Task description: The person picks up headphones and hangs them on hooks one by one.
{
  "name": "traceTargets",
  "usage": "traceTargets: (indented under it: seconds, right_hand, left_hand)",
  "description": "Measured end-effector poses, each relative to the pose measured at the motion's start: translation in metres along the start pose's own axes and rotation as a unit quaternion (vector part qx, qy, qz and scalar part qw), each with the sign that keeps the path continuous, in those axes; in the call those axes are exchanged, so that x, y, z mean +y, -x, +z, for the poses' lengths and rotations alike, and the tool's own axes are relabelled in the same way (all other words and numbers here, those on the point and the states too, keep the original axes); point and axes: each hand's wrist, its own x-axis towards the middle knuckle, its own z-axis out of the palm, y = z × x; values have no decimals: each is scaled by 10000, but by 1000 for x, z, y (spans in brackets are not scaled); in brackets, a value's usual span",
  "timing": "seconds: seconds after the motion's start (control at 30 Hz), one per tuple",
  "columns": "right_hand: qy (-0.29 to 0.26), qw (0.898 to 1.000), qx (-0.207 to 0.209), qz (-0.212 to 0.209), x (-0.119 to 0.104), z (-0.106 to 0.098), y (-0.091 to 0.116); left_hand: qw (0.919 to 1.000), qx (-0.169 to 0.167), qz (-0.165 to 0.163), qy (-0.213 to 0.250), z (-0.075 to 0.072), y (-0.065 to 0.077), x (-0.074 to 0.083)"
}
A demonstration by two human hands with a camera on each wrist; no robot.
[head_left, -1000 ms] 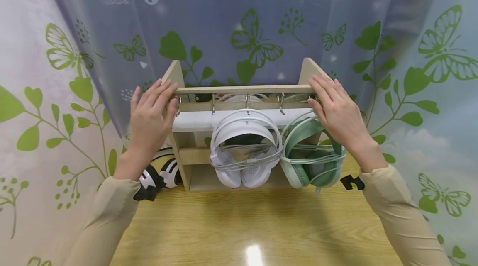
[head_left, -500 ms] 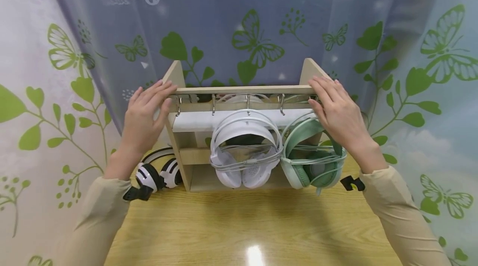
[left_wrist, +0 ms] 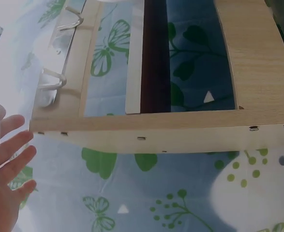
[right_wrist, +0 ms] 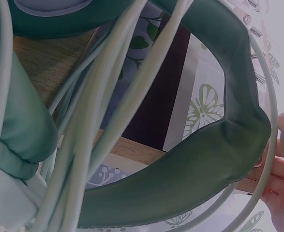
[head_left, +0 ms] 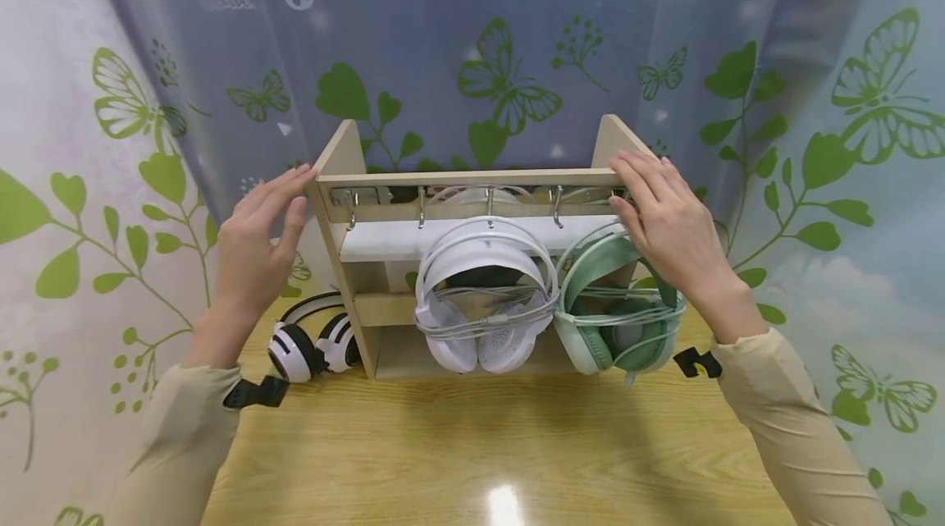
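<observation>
A wooden rack (head_left: 384, 308) with a row of metal hooks stands on the table. White headphones (head_left: 487, 255) with a bundled grey cable hang at its middle. Green headphones (head_left: 591, 263), also wrapped in their cable, hang towards the right end. My left hand (head_left: 251, 247) has its fingertips at the rack's upper left corner, fingers extended. In the left wrist view, its spread fingers (left_wrist: 16, 145) are beside the rack's side panel. My right hand (head_left: 675, 226) rests with straight fingers on the upper right corner, thumb lower by the end hook. The green headband largely fills the right wrist view.
Black-and-white headphones (head_left: 295, 349) lie on the wooden table (head_left: 443, 444), left of the rack. A curtain (head_left: 413, 42) with butterflies and leaves hangs behind and at both sides. A white board (head_left: 384, 239) runs across the rack below the hooks.
My left hand has slid left and outward from the rack's top rail to its corner, uncovering the leftmost hook and more of the black-and-white headphones. My right hand stays put.
</observation>
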Motion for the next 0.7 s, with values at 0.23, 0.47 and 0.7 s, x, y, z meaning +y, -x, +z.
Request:
traceTargets:
  seconds: [0.23, 0.47, 0.7]
  right_hand:
    - [-13, 10000, 20, 8, 0, 1, 0]
    - [-19, 10000, 85, -21, 0, 1, -1]
    - [4, 10000, 79, -11, 0, 2, 1]
  left_hand:
    - [9992, 183, -363, -39, -5, 11, -15]
    - [9922, 165, -1206, 262, -7, 30, -32]
    - [9791, -129, -2012, 273, -2, 58, -50]
